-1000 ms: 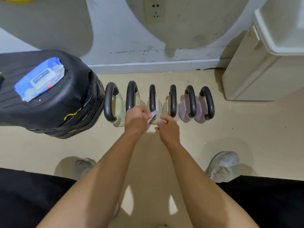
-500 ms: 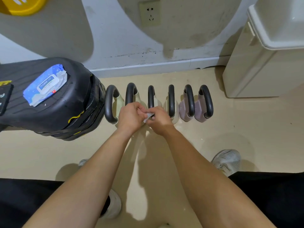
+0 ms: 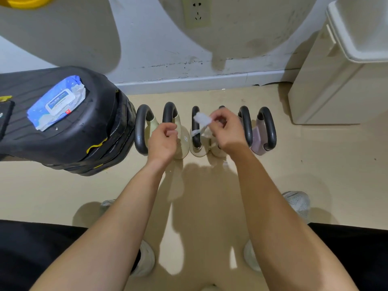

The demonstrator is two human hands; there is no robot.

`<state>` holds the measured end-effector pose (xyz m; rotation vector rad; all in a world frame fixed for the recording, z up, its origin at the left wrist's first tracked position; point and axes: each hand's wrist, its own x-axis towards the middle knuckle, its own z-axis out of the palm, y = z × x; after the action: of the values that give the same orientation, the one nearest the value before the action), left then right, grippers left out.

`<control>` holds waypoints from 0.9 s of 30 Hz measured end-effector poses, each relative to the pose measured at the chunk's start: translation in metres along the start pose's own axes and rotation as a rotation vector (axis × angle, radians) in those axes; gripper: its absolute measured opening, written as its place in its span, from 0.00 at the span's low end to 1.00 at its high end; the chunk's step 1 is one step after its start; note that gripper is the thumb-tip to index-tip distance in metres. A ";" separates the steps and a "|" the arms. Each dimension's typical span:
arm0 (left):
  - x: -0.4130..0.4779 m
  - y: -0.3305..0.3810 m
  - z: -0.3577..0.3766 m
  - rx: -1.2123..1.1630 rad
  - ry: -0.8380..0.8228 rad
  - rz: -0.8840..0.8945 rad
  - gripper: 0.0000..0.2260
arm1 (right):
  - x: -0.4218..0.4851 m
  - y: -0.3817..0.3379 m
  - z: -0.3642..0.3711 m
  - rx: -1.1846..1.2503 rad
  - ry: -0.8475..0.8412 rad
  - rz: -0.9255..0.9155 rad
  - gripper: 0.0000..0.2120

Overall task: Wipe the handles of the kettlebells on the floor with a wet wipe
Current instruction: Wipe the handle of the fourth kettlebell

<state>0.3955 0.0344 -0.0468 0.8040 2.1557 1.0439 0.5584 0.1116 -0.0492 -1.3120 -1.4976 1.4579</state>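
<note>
our right hand [image 3: 227, 131] pinches a crumpled white wet wipe [image 3: 202, 119] above the row of pale kettlebells with black loop handles [image 3: 196, 127] on the beige floor [image 3: 315, 164]; our left hand [image 3: 162, 139] curls loosely, holding nothing.

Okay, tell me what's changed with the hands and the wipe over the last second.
The hands have parted. The right hand now holds the wet wipe alone and has lifted it above the middle kettlebell handles; the left hand has let go and pulled back left, fingers curled and empty. The six kettlebells and the wipe pack on the black bench stayed put.
</note>
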 end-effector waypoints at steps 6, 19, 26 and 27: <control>0.000 0.028 0.027 0.180 -0.294 0.285 0.37 | -0.002 -0.074 -0.029 0.465 -0.098 -0.025 0.05; 0.028 0.055 0.066 -0.352 -0.346 -0.173 0.10 | 0.032 -0.025 -0.082 0.651 0.355 0.257 0.04; 0.048 0.050 0.096 0.219 -0.356 -0.062 0.14 | 0.042 0.033 -0.044 0.130 0.269 0.407 0.10; 0.050 0.049 0.100 0.282 -0.359 -0.060 0.14 | 0.044 0.039 -0.038 0.068 0.264 0.409 0.09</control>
<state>0.4501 0.1415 -0.0699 0.9657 2.0205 0.5209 0.5894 0.1603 -0.0889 -1.7638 -1.0407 1.4912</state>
